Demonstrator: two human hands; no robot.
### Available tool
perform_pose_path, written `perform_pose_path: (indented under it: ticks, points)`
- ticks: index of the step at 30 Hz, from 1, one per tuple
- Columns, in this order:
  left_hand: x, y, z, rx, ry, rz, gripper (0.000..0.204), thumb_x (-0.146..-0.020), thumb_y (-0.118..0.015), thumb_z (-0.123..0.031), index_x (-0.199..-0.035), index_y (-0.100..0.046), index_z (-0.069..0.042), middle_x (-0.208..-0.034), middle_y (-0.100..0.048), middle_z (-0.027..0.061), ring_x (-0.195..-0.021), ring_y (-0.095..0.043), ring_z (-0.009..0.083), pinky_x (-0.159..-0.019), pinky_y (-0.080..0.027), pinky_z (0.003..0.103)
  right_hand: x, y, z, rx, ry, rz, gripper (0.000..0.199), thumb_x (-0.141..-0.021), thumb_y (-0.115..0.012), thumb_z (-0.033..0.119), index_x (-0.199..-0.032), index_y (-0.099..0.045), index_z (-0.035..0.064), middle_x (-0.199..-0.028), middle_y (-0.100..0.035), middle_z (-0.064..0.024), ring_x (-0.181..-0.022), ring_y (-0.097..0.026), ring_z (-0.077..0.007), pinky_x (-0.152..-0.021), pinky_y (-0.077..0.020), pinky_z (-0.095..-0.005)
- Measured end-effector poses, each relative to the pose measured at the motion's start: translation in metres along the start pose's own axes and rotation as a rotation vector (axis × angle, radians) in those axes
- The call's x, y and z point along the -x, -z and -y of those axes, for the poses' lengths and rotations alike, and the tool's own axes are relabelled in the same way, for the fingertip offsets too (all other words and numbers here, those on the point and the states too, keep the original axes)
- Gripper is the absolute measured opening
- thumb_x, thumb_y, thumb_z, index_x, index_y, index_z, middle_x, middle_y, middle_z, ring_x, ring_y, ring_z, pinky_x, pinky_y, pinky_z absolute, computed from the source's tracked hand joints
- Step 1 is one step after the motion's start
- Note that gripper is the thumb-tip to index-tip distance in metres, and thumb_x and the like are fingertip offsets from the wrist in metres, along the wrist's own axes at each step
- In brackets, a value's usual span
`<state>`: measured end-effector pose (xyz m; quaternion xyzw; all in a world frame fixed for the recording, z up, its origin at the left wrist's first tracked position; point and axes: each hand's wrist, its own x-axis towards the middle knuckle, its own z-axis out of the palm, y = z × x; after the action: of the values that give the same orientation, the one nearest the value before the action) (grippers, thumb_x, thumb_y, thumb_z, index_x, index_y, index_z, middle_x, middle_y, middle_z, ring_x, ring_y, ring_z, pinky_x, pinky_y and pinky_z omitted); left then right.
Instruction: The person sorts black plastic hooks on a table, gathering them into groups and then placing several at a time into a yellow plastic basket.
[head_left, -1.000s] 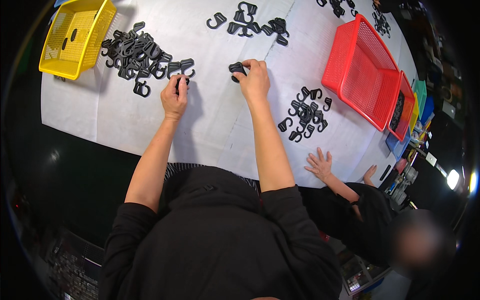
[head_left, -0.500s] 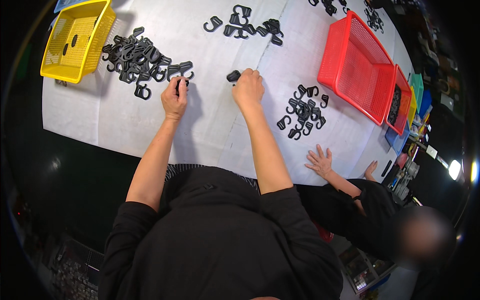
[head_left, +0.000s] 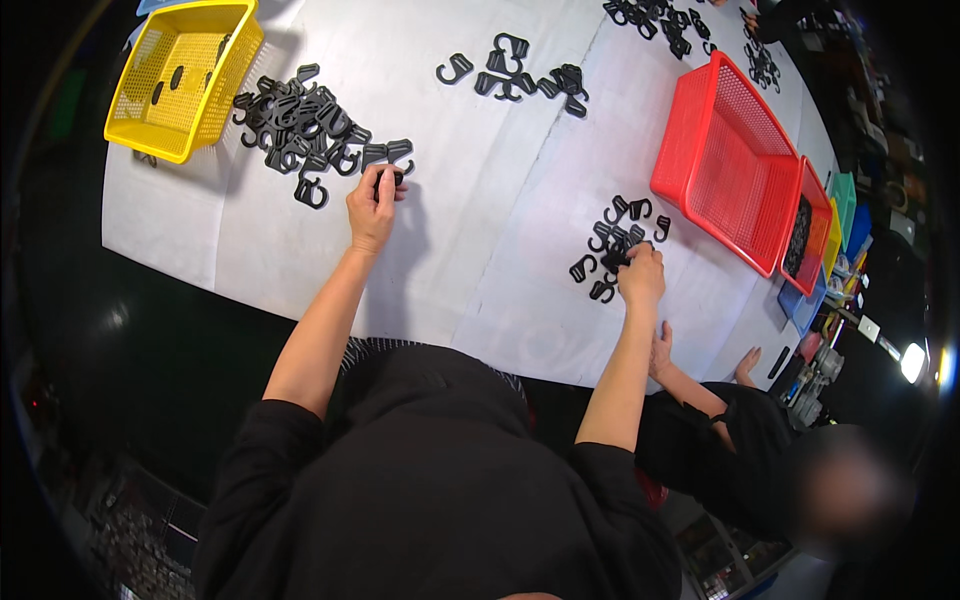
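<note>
My left hand (head_left: 371, 212) is closed around a black plastic hook (head_left: 392, 179), most of it hidden by the fingers. Just beyond it spreads a large heap of black plastic hooks (head_left: 300, 120). Over on the right, my right hand (head_left: 642, 277) reaches to a smaller pile of the same hooks (head_left: 612, 232). Its fingers are pinched on a black hook (head_left: 621, 257) at the pile's near side; the fingertips partly cover it.
A yellow basket (head_left: 125, 138) holding a few black pieces stands far left. Right of the small pile are a large red basket (head_left: 690, 190) and a smaller red one (head_left: 815, 200) with black parts. More hooks (head_left: 505, 75) lie farther back. A co-worker's hand (head_left: 661, 352) rests near my right forearm.
My right hand has moved right from the middle of the table, with a black piece, to the small pile. The left hand stays beside the large heap. The whole view has shifted slightly.
</note>
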<state>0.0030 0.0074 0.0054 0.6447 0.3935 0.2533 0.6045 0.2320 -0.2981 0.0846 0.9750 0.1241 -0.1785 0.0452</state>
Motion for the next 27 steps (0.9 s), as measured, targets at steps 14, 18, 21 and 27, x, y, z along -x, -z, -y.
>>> perform_pose_path:
  ticks: [14, 18, 21, 27]
  points:
    - [-0.032, 0.010, -0.012, 0.215, 0.085, 0.075, 0.024, -0.099, -0.041, -0.017, -0.097, -0.059, -0.002, -0.098, -0.066, 0.0075, -0.094, -0.062, 0.0147, -0.076, -0.052, 0.027, -0.097, 0.014, 0.229, -0.402, 0.342, -0.192, 0.051, -0.071, -0.078, 0.025, -0.113, -0.058, 0.0051, -0.112, -0.050, -0.0103, -0.105, -0.052, -0.0301, -0.083, -0.0478, -0.0407]
    - [-0.031, 0.011, -0.008, 0.214, 0.076, 0.049, 0.024, -0.098, -0.042, -0.019, -0.095, -0.058, -0.001, -0.090, -0.066, 0.0081, -0.085, -0.063, 0.0139, -0.071, -0.052, 0.027, -0.089, 0.001, 0.220, -0.401, 0.455, -0.151, 0.055, -0.065, -0.080, 0.022, -0.113, -0.058, 0.0054, -0.113, -0.048, -0.0107, -0.106, -0.051, -0.0298, -0.084, -0.0471, -0.0417]
    - [-0.028, 0.011, -0.001, 0.185, 0.040, 0.006, 0.024, -0.098, -0.043, -0.019, -0.093, -0.058, 0.000, -0.084, -0.065, 0.0083, -0.076, -0.063, 0.0131, -0.066, -0.052, 0.027, -0.065, -0.008, 0.198, -0.389, 0.637, -0.023, 0.049, -0.064, -0.080, 0.019, -0.108, -0.061, 0.0080, -0.114, -0.048, -0.0102, -0.107, -0.050, -0.0307, -0.087, -0.0457, -0.0410]
    - [-0.029, 0.007, 0.002, 0.105, -0.031, 0.018, 0.022, -0.097, -0.046, -0.017, -0.091, -0.059, 0.000, -0.074, -0.064, 0.0067, -0.067, -0.062, 0.0113, -0.062, -0.051, 0.025, -0.074, -0.005, 0.220, -0.596, 0.639, -0.079, 0.038, -0.073, -0.074, 0.022, -0.107, -0.063, 0.0085, -0.103, -0.053, -0.0061, -0.100, -0.054, -0.0255, -0.078, -0.0496, -0.0360]
